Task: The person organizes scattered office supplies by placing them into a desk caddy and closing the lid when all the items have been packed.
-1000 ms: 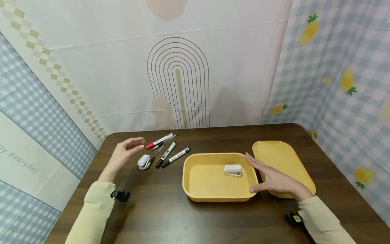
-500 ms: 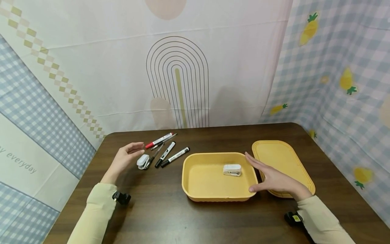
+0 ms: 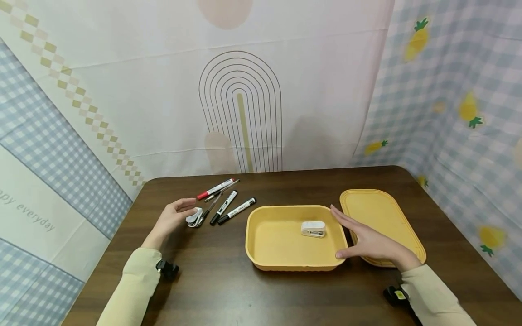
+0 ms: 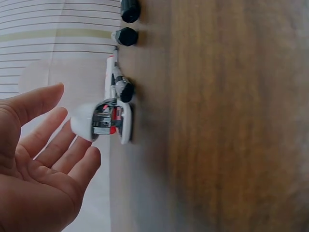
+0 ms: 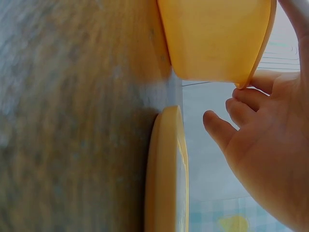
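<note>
My left hand (image 3: 171, 220) is held beside a small white stapler (image 3: 193, 219), its fingers relaxed. In the left wrist view, the stapler (image 4: 84, 122) lies just beyond the fingertips, with no clear contact. My right hand (image 3: 369, 243) rests at the right rim of a yellow plastic box (image 3: 295, 267), thumb and fingers spread along it. From the right wrist, some fingertips (image 5: 241, 96) touch the rim of the box (image 5: 217, 41). Another white stapler (image 3: 313, 229) sits inside the box.
A red-capped marker (image 3: 216, 189), two black-capped markers (image 3: 237, 211) and thin pens (image 3: 211, 209) lie behind and right of the left stapler. The yellow lid (image 3: 385, 222) lies flat right of the box, partly under my right hand. A patterned cloth (image 3: 244, 113) hangs behind the brown table (image 3: 220, 290).
My left hand has moved right and slightly down, close to the stapler, and now covers part of it. My right hand and the box stay put.
</note>
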Demonstrator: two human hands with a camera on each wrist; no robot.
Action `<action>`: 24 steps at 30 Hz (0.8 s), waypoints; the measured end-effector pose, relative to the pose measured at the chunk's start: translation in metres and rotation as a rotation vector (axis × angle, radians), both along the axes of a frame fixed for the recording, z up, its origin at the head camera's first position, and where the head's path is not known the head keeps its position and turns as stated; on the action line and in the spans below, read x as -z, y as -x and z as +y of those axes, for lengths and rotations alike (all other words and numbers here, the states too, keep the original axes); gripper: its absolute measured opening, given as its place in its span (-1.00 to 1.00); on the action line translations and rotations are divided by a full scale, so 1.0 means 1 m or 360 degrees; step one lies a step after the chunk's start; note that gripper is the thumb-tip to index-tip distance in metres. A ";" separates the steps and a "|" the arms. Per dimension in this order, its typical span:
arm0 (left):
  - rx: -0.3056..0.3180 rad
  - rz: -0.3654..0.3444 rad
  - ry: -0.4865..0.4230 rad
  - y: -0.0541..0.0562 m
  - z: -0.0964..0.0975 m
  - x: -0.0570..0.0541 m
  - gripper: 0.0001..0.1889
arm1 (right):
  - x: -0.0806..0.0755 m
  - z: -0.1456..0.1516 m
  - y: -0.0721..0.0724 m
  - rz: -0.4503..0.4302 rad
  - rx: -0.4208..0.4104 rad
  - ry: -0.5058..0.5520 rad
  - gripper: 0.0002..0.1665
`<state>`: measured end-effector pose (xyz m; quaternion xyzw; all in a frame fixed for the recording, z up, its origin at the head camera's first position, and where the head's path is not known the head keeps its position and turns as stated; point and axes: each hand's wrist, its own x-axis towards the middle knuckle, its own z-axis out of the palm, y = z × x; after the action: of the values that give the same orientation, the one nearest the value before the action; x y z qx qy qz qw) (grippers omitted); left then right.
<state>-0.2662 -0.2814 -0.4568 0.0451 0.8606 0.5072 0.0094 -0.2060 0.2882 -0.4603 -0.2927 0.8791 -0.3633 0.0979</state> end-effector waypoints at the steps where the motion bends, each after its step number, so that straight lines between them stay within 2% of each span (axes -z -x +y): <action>1: -0.0008 -0.0015 0.0004 0.000 0.000 0.002 -0.46 | 0.000 0.000 0.000 0.0000 -0.0001 0.0001 0.35; 7: -0.0030 -0.0070 0.0036 0.001 0.000 0.011 -0.45 | 0.002 0.000 0.001 0.0008 -0.0010 -0.0004 0.36; 15: -0.0048 -0.0063 0.0063 0.000 -0.001 0.016 -0.47 | 0.002 0.000 0.001 0.0018 -0.0002 -0.0017 0.36; 20: -0.0033 -0.0076 0.0031 -0.001 -0.001 0.015 -0.46 | 0.000 -0.001 0.000 0.0017 0.0009 -0.0019 0.36; 22: -0.0018 -0.0091 0.0032 -0.006 0.003 0.005 -0.47 | 0.000 -0.001 0.000 0.0009 0.0008 -0.0013 0.35; 24: -0.0016 -0.0096 0.0044 -0.006 0.002 0.006 -0.46 | 0.000 -0.001 0.000 0.0001 0.0004 -0.0008 0.35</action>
<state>-0.2598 -0.2792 -0.4624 0.0254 0.8671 0.4964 0.0335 -0.2059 0.2871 -0.4602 -0.2916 0.8803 -0.3611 0.0978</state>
